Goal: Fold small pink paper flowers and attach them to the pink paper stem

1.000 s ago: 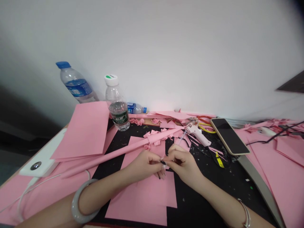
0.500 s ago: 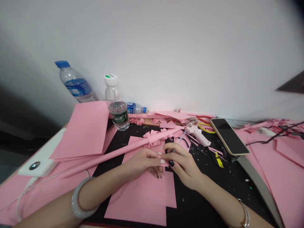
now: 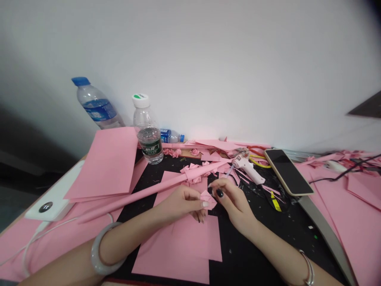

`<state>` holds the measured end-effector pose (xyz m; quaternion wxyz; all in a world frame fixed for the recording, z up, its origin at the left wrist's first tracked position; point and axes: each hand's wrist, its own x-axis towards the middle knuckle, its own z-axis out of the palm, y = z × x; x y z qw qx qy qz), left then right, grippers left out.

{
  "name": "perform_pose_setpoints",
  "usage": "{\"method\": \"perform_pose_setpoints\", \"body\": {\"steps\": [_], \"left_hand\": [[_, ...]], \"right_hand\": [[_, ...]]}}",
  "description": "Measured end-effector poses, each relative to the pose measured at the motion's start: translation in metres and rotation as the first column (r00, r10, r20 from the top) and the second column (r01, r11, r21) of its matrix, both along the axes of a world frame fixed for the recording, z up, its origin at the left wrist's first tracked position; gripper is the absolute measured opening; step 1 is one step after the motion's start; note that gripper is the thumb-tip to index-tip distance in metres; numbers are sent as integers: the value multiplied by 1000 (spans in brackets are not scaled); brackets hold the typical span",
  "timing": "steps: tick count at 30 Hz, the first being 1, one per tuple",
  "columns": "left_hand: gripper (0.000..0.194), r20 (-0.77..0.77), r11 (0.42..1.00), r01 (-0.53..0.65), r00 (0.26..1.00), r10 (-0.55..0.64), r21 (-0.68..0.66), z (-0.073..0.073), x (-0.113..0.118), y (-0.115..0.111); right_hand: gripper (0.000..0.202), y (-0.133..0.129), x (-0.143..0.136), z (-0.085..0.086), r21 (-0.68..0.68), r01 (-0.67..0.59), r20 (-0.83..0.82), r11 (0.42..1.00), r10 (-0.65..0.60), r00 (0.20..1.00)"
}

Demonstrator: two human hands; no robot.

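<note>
Between the thumb and fingers of my left hand (image 3: 187,204) is a small folded piece of pink paper (image 3: 209,200) with crease lines on its face. My right hand (image 3: 233,200) hovers just right of it, fingers curved and apart, with nothing visible in them; the tips of some fingers are hidden. Flat sheets of pink paper (image 3: 178,254) lie beneath both hands on the black mat (image 3: 247,254). Behind the hands, a long rolled pink paper tube (image 3: 149,188) runs diagonally, with folded pink paper flowers (image 3: 195,178) by its upper end.
A glue gun (image 3: 249,169) and a phone (image 3: 288,171) lie at the back right. An upright water bottle (image 3: 149,139) stands near a stack of pink paper (image 3: 102,165). A white power bank (image 3: 50,202) with a cable is at left. More pink sheets (image 3: 351,222) cover the right side.
My right hand has let go of the folded paper and drawn slightly to the right. The paper's creased face now shows in my left hand, which stays in place.
</note>
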<state>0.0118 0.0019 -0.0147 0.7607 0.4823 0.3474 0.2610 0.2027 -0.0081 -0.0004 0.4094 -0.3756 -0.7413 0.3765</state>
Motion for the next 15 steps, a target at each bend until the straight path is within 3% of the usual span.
{"method": "perform_pose_setpoints", "body": {"steps": [3, 7, 15], "left_hand": [[24, -53, 998, 26, 998, -23, 52, 3, 1, -2], [26, -122, 989, 90, 990, -76, 117, 8, 2, -8], [21, -89, 983, 158, 985, -149, 93, 3, 0, -9]], "right_hand": [[17, -1, -1, -3, -71, 24, 91, 997, -17, 996], [28, -1, -4, -3, -103, -77, 264, 992, 102, 959], [34, -1, -5, -1, -272, -232, 190, 934, 289, 938]]}}
